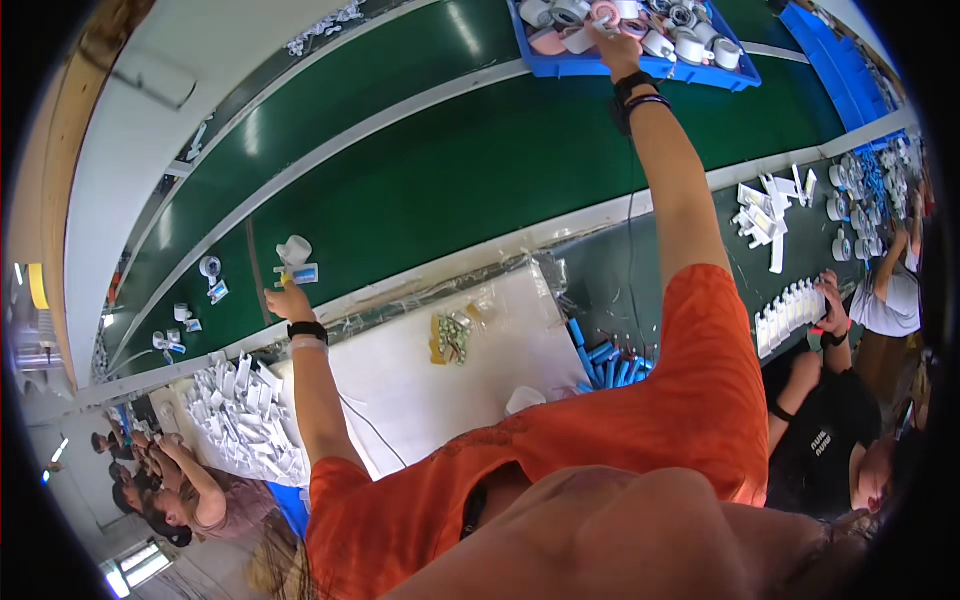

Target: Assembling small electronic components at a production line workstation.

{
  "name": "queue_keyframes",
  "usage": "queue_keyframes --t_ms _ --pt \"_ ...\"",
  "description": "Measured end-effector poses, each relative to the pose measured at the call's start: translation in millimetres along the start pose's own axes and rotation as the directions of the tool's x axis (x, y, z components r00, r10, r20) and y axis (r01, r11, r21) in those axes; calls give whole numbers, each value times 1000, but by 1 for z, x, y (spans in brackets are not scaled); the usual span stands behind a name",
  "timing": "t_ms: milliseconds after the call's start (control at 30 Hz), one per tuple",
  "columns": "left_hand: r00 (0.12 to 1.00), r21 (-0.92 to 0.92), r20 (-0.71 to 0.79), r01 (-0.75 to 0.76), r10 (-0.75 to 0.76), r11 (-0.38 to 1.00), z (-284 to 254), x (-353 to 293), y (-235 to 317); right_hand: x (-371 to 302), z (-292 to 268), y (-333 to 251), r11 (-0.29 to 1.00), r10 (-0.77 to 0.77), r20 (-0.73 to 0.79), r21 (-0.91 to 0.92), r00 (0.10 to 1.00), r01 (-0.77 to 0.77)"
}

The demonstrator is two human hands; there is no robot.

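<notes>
My left hand reaches over the green conveyor belt, thumb and fingers apart, with something yellow on one fingertip. Just beyond that fingertip lies a small blue-and-white part, beside a white round housing. My right hand is stretched far forward into a blue bin heaped with white, grey and pink round housings. Its fingers close at a pink ring-shaped housing; the fingertips are partly lost among the parts.
More housings with blue-and-white parts sit along the belt's left. On the white worktop are small green circuit boards and a pile of white plastic pieces. Blue cylindrical cells lie at right. A co-worker's hand touches a row of white pieces.
</notes>
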State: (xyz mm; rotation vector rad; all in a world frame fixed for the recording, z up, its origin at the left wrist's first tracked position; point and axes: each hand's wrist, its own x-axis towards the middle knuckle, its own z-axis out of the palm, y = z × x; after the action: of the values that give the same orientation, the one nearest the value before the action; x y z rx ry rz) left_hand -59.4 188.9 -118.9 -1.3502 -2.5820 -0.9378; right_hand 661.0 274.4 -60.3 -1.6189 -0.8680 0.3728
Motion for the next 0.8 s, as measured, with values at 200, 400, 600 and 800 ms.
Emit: queue_keyframes --t_ms 200,400,600,800 --pt "992 24 43 -121 120 992 -40 -18 -40 18 53 -5 947 35 -117 -314 993 -70" --pt "936 -178 145 -295 322 939 -63 -60 21 41 22 4 950 -152 160 295 975 100" --pt "644 -768 606 321 467 554 -120 -150 140 -104 -29 -131 686 -42 468 656 883 -315" --pt "378 -883 378 -128 845 452 -157 -237 214 -259 -89 -157 687 -6 830 409 558 -601"
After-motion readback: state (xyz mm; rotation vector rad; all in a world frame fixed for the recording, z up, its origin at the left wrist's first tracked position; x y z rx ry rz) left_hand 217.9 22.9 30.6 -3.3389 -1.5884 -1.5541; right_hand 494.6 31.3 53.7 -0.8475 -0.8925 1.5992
